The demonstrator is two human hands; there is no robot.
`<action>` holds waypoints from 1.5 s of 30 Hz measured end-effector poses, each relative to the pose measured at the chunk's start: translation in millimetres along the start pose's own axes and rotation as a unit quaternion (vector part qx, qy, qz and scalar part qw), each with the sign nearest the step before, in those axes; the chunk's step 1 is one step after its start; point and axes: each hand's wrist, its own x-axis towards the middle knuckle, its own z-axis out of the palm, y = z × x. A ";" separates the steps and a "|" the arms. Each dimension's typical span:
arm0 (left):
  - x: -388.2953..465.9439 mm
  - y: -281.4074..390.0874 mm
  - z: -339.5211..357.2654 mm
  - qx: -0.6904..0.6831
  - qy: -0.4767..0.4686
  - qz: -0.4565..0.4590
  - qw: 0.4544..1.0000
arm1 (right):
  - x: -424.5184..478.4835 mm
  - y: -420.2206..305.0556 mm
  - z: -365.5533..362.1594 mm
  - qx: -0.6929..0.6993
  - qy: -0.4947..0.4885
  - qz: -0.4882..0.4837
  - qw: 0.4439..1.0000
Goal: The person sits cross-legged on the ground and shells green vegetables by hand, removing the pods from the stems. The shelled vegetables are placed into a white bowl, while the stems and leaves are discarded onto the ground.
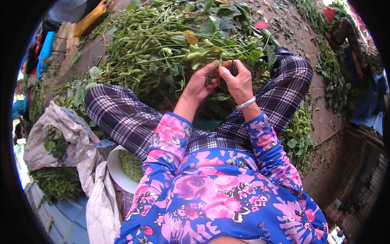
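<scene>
In front of my crossed legs lies a heap of cut soybean plants [143, 52] with green pods and leaves. Above it my left hand [201, 81] and my right hand [237, 80] meet, fingertips nearly touching. A small green soybean pod [220, 61] is pinched between them at the thumbs. Curled fingers hide what else may lie in my left palm. A dark, thin object [234, 67] shows at the right fingers; I cannot tell what it is. Just beyond the hands, plump pods [196, 55] hang on a stem.
Beside my left thigh stands a white bucket [113, 166] holding shelled green beans [130, 166]. A pale woven sack [88, 170] is bunched next to it. More bean plants [297, 137] lie at my right. Another person [367, 55] is partly visible at the far right.
</scene>
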 end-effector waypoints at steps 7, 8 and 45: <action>4.9 0.1 0.9 0.091 0.015 0.027 0.995 | -13.4 -7.0 -6.8 -0.091 -0.075 0.034 0.992; 4.4 0.3 0.7 0.092 0.007 0.026 0.995 | -16.2 -14.2 -7.7 -0.096 -0.086 0.047 0.991; 7.5 -12.7 13.0 0.119 0.116 0.110 0.980 | -8.8 24.5 13.1 -0.066 0.008 -0.015 0.998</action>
